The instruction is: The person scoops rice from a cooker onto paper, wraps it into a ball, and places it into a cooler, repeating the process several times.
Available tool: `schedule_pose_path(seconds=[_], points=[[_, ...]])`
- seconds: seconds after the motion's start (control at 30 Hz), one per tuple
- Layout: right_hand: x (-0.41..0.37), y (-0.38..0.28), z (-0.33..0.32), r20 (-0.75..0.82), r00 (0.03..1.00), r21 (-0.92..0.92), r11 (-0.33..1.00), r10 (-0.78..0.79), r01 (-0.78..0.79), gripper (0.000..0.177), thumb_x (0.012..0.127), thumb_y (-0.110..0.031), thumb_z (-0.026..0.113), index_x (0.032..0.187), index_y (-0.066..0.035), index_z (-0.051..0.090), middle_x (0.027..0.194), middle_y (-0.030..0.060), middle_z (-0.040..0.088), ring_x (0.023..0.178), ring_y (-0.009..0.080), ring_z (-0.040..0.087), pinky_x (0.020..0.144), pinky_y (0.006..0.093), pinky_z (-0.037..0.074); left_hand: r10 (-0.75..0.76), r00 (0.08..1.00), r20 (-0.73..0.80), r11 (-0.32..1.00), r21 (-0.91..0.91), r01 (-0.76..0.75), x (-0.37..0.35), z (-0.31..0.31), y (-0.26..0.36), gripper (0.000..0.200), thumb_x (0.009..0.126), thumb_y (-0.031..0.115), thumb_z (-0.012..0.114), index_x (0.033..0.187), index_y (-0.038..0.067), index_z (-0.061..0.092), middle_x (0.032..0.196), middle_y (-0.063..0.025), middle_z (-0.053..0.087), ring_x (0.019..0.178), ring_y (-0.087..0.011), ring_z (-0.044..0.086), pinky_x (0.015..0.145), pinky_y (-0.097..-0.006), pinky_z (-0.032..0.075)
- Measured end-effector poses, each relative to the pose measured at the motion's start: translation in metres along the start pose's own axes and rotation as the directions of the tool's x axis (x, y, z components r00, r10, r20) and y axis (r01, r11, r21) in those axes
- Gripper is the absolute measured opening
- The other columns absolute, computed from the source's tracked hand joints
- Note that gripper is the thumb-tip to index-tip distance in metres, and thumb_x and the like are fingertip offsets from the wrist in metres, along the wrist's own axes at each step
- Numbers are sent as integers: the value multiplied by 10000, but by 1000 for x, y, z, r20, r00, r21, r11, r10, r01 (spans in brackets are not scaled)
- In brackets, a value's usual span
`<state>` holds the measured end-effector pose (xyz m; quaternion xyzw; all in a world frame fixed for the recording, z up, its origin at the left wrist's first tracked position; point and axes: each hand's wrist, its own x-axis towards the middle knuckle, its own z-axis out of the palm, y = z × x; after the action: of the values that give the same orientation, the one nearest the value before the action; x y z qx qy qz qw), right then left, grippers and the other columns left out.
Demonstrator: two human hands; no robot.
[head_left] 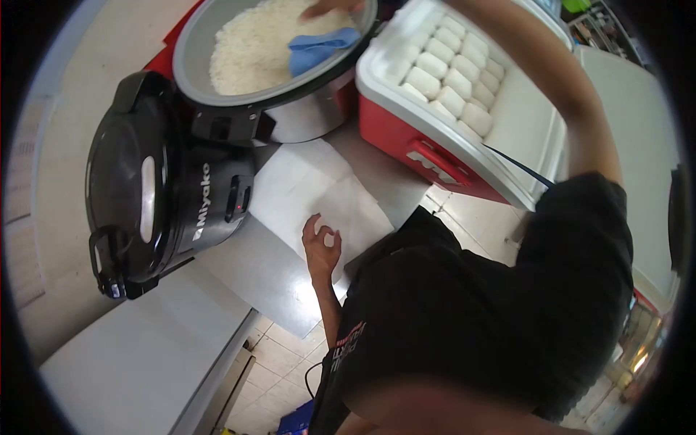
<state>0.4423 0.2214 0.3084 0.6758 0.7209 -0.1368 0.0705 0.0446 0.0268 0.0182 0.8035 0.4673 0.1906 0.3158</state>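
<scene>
My left hand (322, 250) is over white paper sheets (308, 177) on the metal table, fingers loosely curved, thumb and forefinger bowed around a small gap. Nothing shows in it. My right arm reaches across an open red-and-white cooler (413, 134) filled with rows of rounded white packets (457, 69). At the top edge, my right hand (330, 7) is over cooked rice (250, 47) in a large pot (190, 80), close to a folded blue cloth (319, 47). The frame cuts that hand off, and its fingers are mostly hidden.
A closed black Miyako rice cooker (170, 188) stands left of the paper, its small red light showing. The metal table (254, 272) runs under the paper. A white surface (145, 355) lies at lower left. The cooler's lid (616, 130) hangs open at right.
</scene>
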Motion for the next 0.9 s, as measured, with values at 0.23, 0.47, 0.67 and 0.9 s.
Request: schedule_pose_path(seconds=[0.23,0.47,0.67,0.9], points=[[13,-47,31,142,963,-10,973,228,-229,590,753,-560,618,796,24,688,744,133,669,684,289,629,613,379,504,-47,866,497,730,-575,369,-6,17,18,163,888,110,565,1020,22,601,1130,-147,626,1038,-324,598,897,-373,461],[-66,-49,49,72,978,185,960,198,-208,540,767,-509,611,828,22,688,787,138,672,719,292,633,639,382,504,127,958,258,979,124,-163,3,41,6,498,838,187,610,1307,83,480,1451,-172,328,1360,-353,267,1090,-525,216],[-156,-62,66,35,969,384,892,245,-240,497,780,-464,604,855,20,687,823,143,674,748,294,636,661,386,504,-162,960,230,946,313,85,6,57,0,644,933,432,431,1463,117,246,1545,-140,80,1416,-378,22,1111,-563,39],[-236,-86,69,67,932,521,784,357,-338,450,794,-412,597,887,19,687,865,148,677,783,297,640,687,390,503,-78,987,143,997,31,74,31,62,10,505,974,305,379,1377,1,368,1493,-225,198,1392,-390,151,1117,-518,138]])
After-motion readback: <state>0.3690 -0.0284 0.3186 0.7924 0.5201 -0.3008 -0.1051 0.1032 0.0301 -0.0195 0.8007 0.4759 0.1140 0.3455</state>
